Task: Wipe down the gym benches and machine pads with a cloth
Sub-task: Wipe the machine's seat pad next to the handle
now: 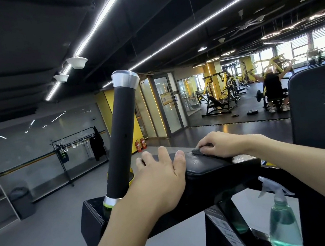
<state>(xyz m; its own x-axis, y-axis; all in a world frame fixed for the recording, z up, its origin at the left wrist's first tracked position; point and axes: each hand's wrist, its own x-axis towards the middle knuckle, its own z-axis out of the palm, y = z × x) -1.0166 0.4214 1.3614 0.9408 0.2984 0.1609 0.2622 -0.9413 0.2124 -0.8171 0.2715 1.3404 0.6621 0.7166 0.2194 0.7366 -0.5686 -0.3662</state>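
Note:
A black padded machine pad (216, 164) lies just in front of me, with wet streaks on its top. My left hand (161, 177) rests flat on the pad's near left end, fingers straight and spread. My right hand (219, 143) lies on the far side of the pad, its fingers curled over a dark grey cloth (198, 151) that it presses against the surface. Only a small edge of the cloth shows under the fingers.
A black roller handle with silver caps (120, 135) rises at an angle left of the pad. A clear spray bottle of green liquid (282, 220) hangs at lower right on the black frame. A tall black back pad (321, 107) stands right. A person exercises far behind.

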